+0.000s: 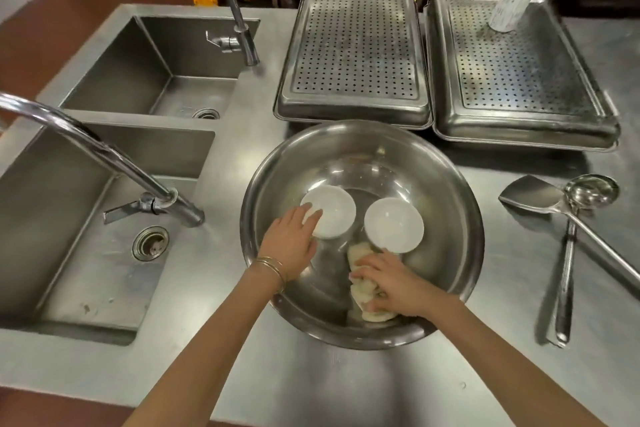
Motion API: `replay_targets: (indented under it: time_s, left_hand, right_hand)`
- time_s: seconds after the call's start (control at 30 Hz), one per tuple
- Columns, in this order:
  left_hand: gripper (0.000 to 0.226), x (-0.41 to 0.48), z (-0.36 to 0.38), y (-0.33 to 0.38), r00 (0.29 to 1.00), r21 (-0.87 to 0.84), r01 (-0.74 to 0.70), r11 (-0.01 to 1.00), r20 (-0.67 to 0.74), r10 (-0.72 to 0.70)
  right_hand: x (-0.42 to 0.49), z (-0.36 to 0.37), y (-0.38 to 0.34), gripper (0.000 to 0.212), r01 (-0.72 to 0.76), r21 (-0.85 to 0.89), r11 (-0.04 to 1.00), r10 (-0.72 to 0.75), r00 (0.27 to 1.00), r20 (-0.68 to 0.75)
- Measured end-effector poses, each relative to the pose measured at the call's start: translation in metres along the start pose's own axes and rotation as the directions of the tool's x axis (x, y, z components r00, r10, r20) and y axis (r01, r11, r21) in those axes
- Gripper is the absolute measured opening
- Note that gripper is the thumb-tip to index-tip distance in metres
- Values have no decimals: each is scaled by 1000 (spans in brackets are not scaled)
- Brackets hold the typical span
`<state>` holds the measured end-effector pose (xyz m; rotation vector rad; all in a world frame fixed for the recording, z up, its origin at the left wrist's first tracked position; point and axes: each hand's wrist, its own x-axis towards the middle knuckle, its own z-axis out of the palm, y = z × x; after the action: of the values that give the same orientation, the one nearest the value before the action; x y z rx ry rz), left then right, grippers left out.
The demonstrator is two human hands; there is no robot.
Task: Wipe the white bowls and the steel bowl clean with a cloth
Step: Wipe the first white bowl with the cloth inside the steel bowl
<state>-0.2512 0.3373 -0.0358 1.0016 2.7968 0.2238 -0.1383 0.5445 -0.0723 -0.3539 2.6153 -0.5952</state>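
Pressing into the near inner wall of the steel bowl (437,180), the right hand (391,284) held a crumpled pale cloth (359,255). Its fingers were curled over the fabric, which stuck out beyond the fingertips towards the bowl's bottom and again below the palm. The right white bowl (393,225) sat just beyond that hand, its near edge meeting the cloth's far end. The left hand (291,239) lay with fairly straight fingers over the near-left rim of the left white bowl (334,213), touching it rather than gripping. Where the thumb went could not be told. Both white bowls stood upright side by side on the steel bowl's bottom, a little apart. The steel bowl rested on the steel counter (311,378), with a ladle (590,191) and a spatula (530,194) to its right and a sink (69,191) to its left.
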Motion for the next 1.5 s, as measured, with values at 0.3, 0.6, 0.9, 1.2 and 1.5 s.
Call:
replay_targets:
  time_s: [0.3, 0.6, 0.9, 1.2, 1.5]
  left_hand:
    - [68, 53, 27, -9, 973, -69, 198, 978, 137, -187]
    - [72, 69, 35, -9, 951, -207, 295, 933, 159, -265]
    - [45, 57, 9, 9, 933, -362, 344, 866, 33, -357]
    - [48, -13, -21, 29, 913, -943, 230, 240, 124, -388]
    - [47, -50, -22, 45, 955, -977, 108, 184, 51, -293]
  right_hand:
    - [1, -9, -15, 68, -285, 81, 955, 292, 953, -87]
    - [22, -4, -22, 55, -398, -58, 916, 397, 918, -16]
    - [-21, -49, -40, 44, -228, 485, 844, 439, 814, -380]
    - [-35, -50, -59, 45, -43, 507, 861, 366, 745, -558]
    - [-33, -49, -66, 43, 51, 58, 997, -2, 771, -637]
